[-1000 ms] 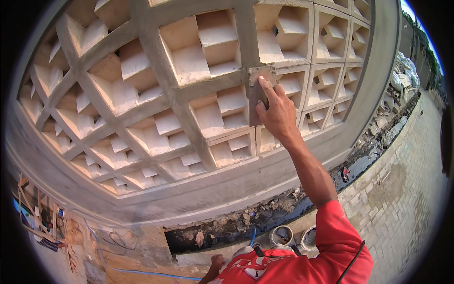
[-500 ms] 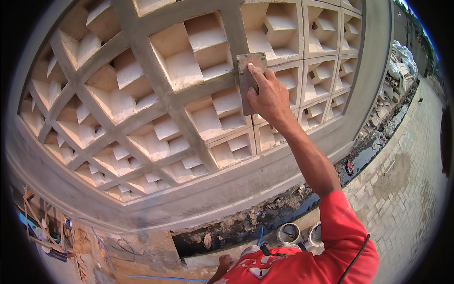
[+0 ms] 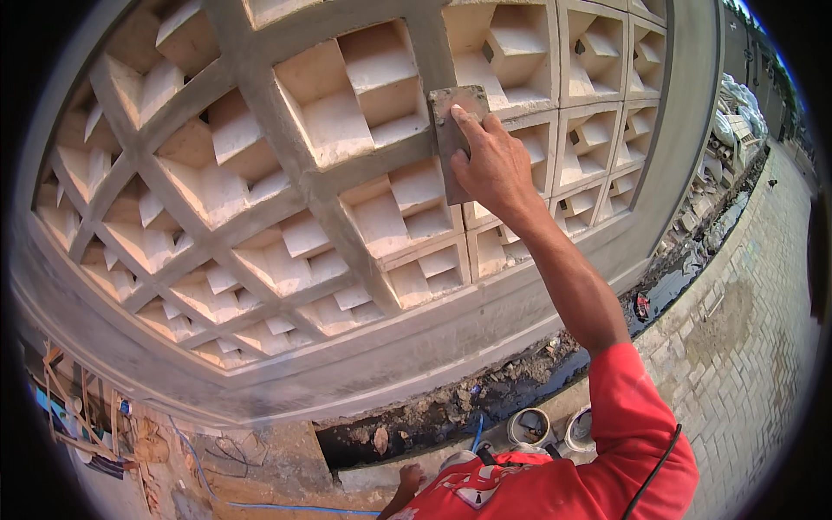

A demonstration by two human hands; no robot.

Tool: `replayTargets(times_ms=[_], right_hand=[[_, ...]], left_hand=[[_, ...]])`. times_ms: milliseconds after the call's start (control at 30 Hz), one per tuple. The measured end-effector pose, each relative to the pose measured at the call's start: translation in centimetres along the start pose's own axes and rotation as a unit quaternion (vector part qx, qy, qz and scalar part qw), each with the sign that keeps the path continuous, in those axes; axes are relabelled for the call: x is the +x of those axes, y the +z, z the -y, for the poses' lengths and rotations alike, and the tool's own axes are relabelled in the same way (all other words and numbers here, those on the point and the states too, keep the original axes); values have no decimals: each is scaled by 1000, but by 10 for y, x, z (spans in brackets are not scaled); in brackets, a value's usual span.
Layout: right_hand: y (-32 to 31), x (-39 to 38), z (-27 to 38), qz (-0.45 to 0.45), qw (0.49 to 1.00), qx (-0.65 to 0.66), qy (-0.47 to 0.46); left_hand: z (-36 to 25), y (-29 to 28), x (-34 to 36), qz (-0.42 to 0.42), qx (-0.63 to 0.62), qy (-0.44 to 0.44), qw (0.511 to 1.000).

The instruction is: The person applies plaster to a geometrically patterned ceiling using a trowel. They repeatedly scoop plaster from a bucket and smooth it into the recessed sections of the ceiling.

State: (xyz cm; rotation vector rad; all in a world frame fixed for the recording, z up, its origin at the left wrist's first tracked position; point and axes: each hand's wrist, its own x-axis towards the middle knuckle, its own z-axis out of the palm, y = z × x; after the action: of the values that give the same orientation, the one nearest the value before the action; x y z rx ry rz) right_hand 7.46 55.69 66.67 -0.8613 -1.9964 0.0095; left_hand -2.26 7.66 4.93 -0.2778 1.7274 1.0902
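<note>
Two hands visible. Right hand [image 3: 496,169]: index finger straight on face of rectangular flat plate [image 3: 452,160], thumb bent against it, remaining fingers curled; plate held under and just left of fingertips, against breeze-block wall [image 3: 295,186] with grey mortar joints. Left hand [image 3: 412,476] well below those fingers, small, finger spread can't tell. Also below: muddy ditch [image 3: 416,422], two buckets [image 3: 512,428]. Paving [image 3: 737,373] lower right of fingers.

the right fingers [image 3: 467,125] hide part of the flat plate [image 3: 445,149]; the lower edge crops the red shirt [image 3: 563,490].
</note>
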Motion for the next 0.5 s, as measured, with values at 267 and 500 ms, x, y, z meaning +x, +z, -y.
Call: replayTargets(times_ms=[267, 500], right_hand=[[19, -48, -12, 91, 996, -24, 6], [-15, 25, 5, -19, 999, -37, -28]], left_hand=[[10, 6, 32, 61, 5, 11, 998], [-1, 27, 9, -29, 6, -7, 1000]])
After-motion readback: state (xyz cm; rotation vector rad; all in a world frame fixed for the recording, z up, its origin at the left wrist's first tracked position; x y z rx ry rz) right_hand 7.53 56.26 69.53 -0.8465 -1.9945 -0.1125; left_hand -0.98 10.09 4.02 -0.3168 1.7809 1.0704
